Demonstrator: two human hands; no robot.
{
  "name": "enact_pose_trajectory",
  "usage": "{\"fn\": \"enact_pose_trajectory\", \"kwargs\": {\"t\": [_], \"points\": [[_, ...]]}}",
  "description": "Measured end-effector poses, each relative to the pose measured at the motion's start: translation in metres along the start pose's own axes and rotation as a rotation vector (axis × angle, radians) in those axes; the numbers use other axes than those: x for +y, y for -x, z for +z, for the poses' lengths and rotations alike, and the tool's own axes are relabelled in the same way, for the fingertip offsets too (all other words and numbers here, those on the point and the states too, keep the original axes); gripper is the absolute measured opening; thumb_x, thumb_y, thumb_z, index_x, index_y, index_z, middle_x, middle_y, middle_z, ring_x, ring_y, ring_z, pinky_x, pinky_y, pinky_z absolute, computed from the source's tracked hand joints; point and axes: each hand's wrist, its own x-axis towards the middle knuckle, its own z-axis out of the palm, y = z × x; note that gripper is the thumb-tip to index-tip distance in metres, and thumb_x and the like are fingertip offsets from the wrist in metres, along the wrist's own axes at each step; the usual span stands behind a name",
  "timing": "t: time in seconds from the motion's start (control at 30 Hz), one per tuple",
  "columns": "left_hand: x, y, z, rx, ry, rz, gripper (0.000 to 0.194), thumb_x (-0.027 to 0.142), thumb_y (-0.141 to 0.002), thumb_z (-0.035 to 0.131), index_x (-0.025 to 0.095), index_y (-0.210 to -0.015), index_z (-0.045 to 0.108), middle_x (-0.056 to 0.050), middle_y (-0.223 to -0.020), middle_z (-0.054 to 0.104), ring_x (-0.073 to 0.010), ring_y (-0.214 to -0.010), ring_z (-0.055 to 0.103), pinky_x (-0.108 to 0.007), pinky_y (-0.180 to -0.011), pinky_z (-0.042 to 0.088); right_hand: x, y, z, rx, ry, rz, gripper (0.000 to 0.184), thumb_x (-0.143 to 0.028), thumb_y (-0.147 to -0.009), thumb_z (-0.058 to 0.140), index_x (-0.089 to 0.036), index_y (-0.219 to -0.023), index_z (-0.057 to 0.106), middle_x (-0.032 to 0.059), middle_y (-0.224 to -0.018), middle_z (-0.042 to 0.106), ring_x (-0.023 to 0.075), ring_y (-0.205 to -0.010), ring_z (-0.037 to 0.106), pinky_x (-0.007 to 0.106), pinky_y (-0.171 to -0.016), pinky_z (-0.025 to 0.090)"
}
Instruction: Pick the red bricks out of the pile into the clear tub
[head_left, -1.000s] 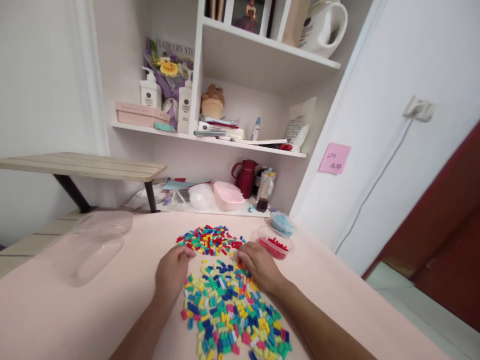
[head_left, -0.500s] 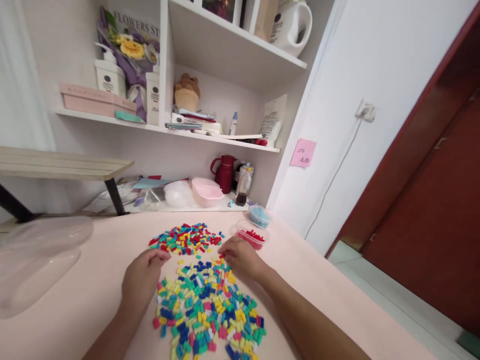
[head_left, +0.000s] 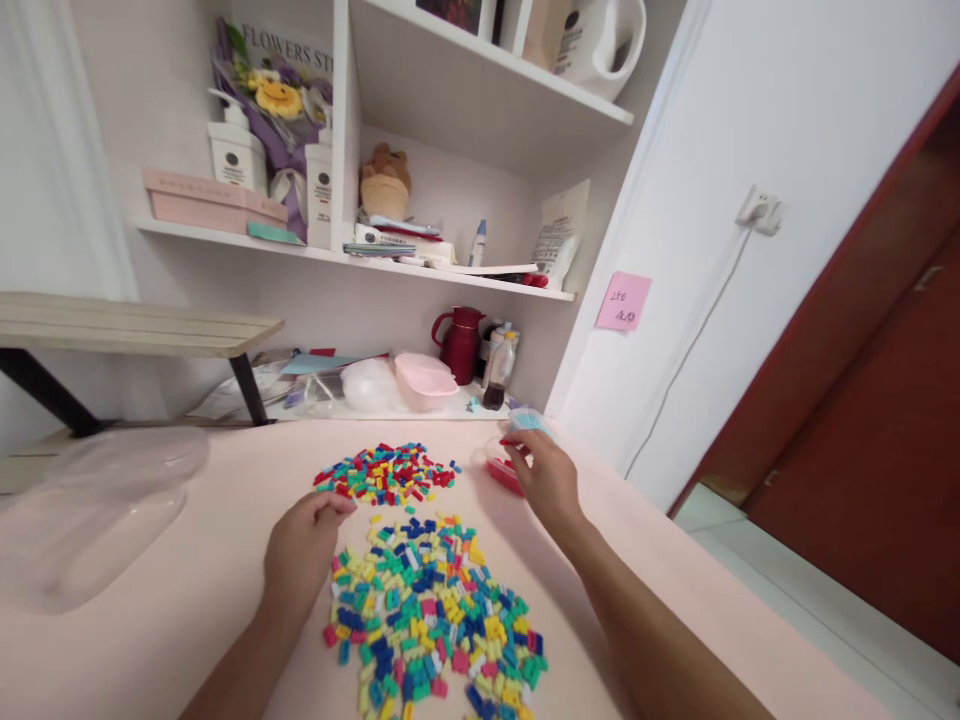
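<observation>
My right hand [head_left: 551, 480] is over the clear tub of red bricks [head_left: 504, 474], thumb and fingertips pinched on a small red brick [head_left: 507, 442]. Behind that hand, partly covered by it, sits a tub of light-blue bricks [head_left: 529, 420]. My left hand [head_left: 304, 545] rests on the table with its fingers curled together; whatever they may hold is hidden. Beyond it lies a smaller pile of mixed bricks [head_left: 386, 474] with many red ones. A larger pile of mixed bricks [head_left: 435, 610] spreads nearer to me, between my forearms.
Clear plastic containers [head_left: 120, 520] lie on the pink table [head_left: 225, 600] at left, near a wooden stand [head_left: 142, 325]. Along the back are a pink bowl [head_left: 425, 380], a dark red jug [head_left: 459, 345] and a bottle of dark liquid [head_left: 499, 375]. Shelves [head_left: 457, 270] rise above.
My right hand has moved from the far edge of the large pile, right and away from me, to the red tub, carrying a red brick. The left hand stays put while the view shifts.
</observation>
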Motion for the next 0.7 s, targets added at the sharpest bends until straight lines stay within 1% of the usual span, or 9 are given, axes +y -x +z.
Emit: {"fn": "enact_pose_trajectory", "kwargs": {"t": [0.1,0.2,0.23,0.3,0.37,0.4,0.5,0.6,0.7], "points": [[-0.001,-0.001,0.0,-0.008,0.016,-0.005,0.025,0.024,-0.068,0.044,0.025,-0.07,0.07,-0.001,-0.082,0.075,-0.0213,-0.083,0.068,-0.03,-0.075,0.048,0.012,0.0,0.0,0.043,0.027,0.076,0.028,-0.023,-0.09,0.046,-0.023,-0.108,0.067,0.0065,-0.108,0.065,0.0183,-0.079,0.062,0.032,-0.073,0.048],[-0.002,-0.001,0.0,-0.013,0.017,0.002,0.024,0.025,-0.068,0.046,0.025,-0.07,0.069,-0.001,-0.084,0.076,-0.0218,-0.084,0.068,-0.03,-0.076,0.048,0.006,0.003,0.007,0.034,-0.105,0.014,0.033,-0.019,-0.09,0.043,-0.021,-0.113,0.066,0.0093,-0.111,0.063,0.0206,-0.089,0.062,0.035,-0.079,0.049],[-0.002,-0.001,0.0,-0.011,0.012,0.005,0.023,0.026,-0.067,0.046,0.025,-0.07,0.07,0.0,-0.084,0.076,-0.0221,-0.085,0.068,-0.03,-0.076,0.048,0.001,0.005,0.011,-0.004,-0.175,-0.026,0.032,-0.017,-0.09,0.043,-0.021,-0.112,0.066,0.0092,-0.107,0.064,0.0209,-0.09,0.062,0.035,-0.08,0.05],[-0.003,-0.001,0.001,-0.006,0.003,0.005,0.023,0.026,-0.067,0.047,0.026,-0.07,0.07,0.0,-0.085,0.076,-0.0225,-0.086,0.068,-0.031,-0.076,0.048,-0.011,0.011,0.02,-0.133,-0.3,-0.093,0.032,-0.015,-0.089,0.044,-0.022,-0.109,0.068,0.0078,-0.099,0.065,0.0204,-0.089,0.062,0.034,-0.08,0.051],[-0.003,-0.001,0.001,-0.001,0.004,0.001,0.024,0.026,-0.068,0.046,0.026,-0.07,0.07,0.0,-0.085,0.076,-0.0225,-0.086,0.068,-0.03,-0.076,0.048,-0.02,0.019,0.031,-0.266,-0.347,-0.108,0.035,-0.012,-0.088,0.044,-0.024,-0.111,0.068,0.0072,-0.101,0.065,0.0201,-0.091,0.062,0.035,-0.082,0.052],[-0.004,-0.001,0.001,-0.001,0.007,-0.001,0.024,0.025,-0.068,0.045,0.025,-0.071,0.07,0.0,-0.084,0.076,-0.0224,-0.086,0.068,-0.03,-0.076,0.048,-0.023,0.023,0.037,-0.308,-0.331,-0.103,0.037,-0.011,-0.088,0.045,-0.024,-0.114,0.067,0.0079,-0.107,0.064,0.0203,-0.095,0.062,0.035,-0.085,0.052],[-0.004,-0.002,0.001,-0.013,0.012,-0.008,0.025,0.024,-0.068,0.044,0.025,-0.071,0.07,0.0,-0.085,0.076,-0.0219,-0.086,0.069,-0.03,-0.076,0.048,-0.025,0.033,0.053,-0.356,-0.258,-0.075,0.037,-0.013,-0.091,0.045,-0.022,-0.121,0.064,0.0114,-0.119,0.059,0.0214,-0.105,0.059,0.035,-0.093,0.049],[-0.005,-0.002,0.001,-0.022,0.009,-0.008,0.025,0.024,-0.068,0.045,0.026,-0.07,0.069,0.0,-0.086,0.076,-0.0217,-0.086,0.069,-0.03,-0.076,0.048,-0.023,0.035,0.061,-0.389,-0.158,-0.095,0.036,-0.016,-0.093,0.045,-0.021,-0.123,0.064,0.0131,-0.117,0.061,0.0236,-0.107,0.058,0.037,-0.095,0.047],[-0.004,-0.002,0.001,-0.016,0.002,0.002,0.024,0.023,-0.067,0.046,0.026,-0.069,0.069,0.0,-0.084,0.077,-0.0219,-0.085,0.069,-0.03,-0.075,0.049,-0.022,0.033,0.062,-0.425,-0.11,-0.13,0.037,-0.012,-0.09,0.048,-0.025,-0.119,0.067,0.0106,-0.113,0.064,0.024,-0.104,0.058,0.039,-0.095,0.046]]}}
